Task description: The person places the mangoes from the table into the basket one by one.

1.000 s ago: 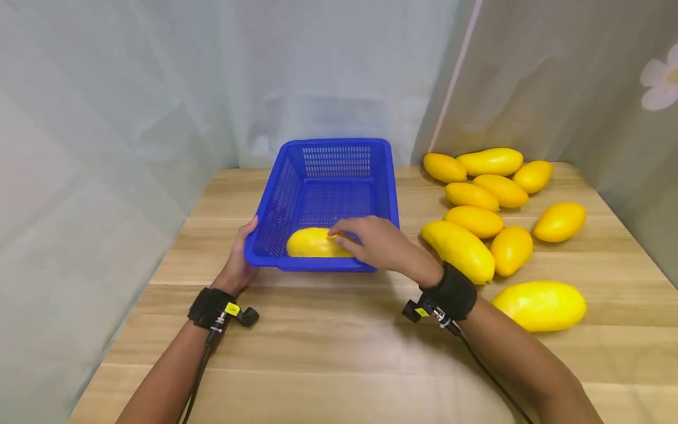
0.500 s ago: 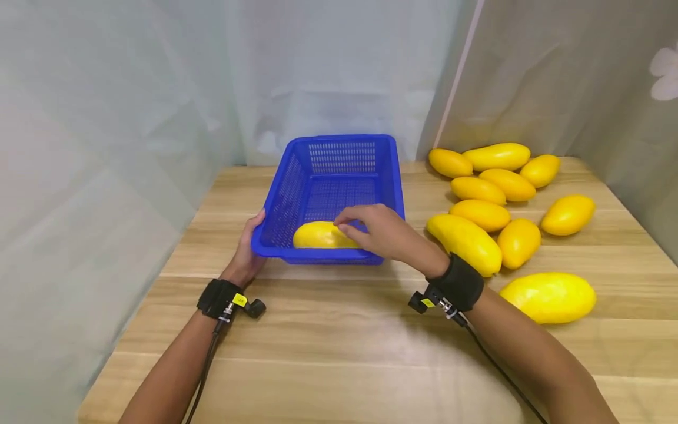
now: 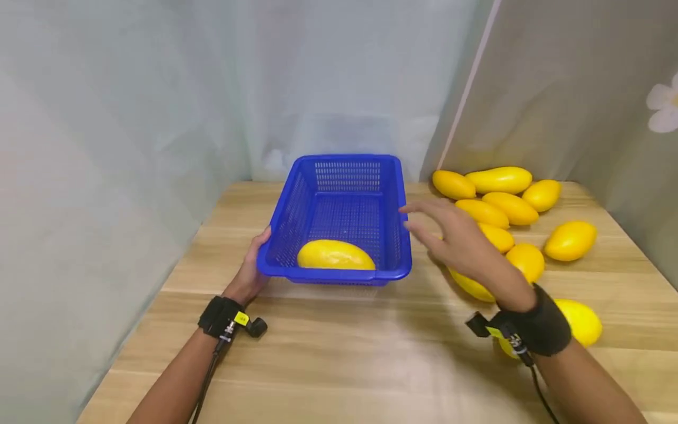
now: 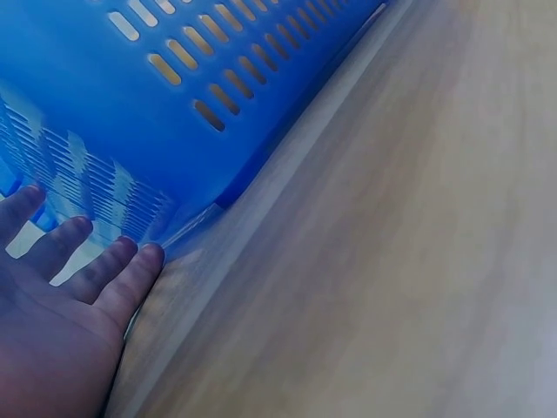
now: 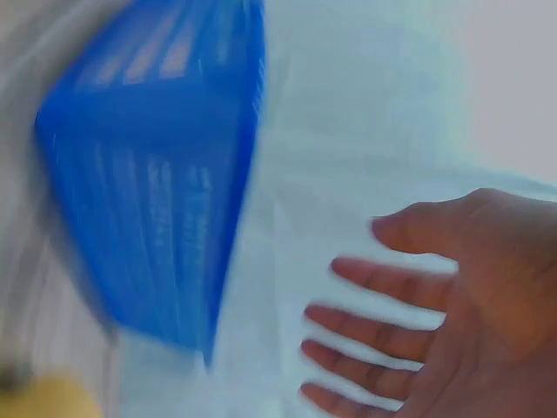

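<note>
L hand (image 3: 253, 265) still rests flat vs the near-left corner of the blue basket (image 3: 394, 194), fingers straight on its wall. One mango (image 3: 336, 256) now lies alone in the basket's near end. R hand (image 3: 459, 244) has let go since a sec ago & swung right, fingers spread & empty, above the loose mangoes (image 3: 508, 207) on the table (image 3: 339, 353); so that one's prob. placed.

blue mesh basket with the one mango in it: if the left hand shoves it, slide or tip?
The blue perforated plastic basket would probably slide: it looks low and wide, sitting flat on the smooth wooden table. It likely weighs little, so the left hand at its near corner steadies it. The smooth, rounded yellow mango inside may roll or shift along the near wall.
</note>
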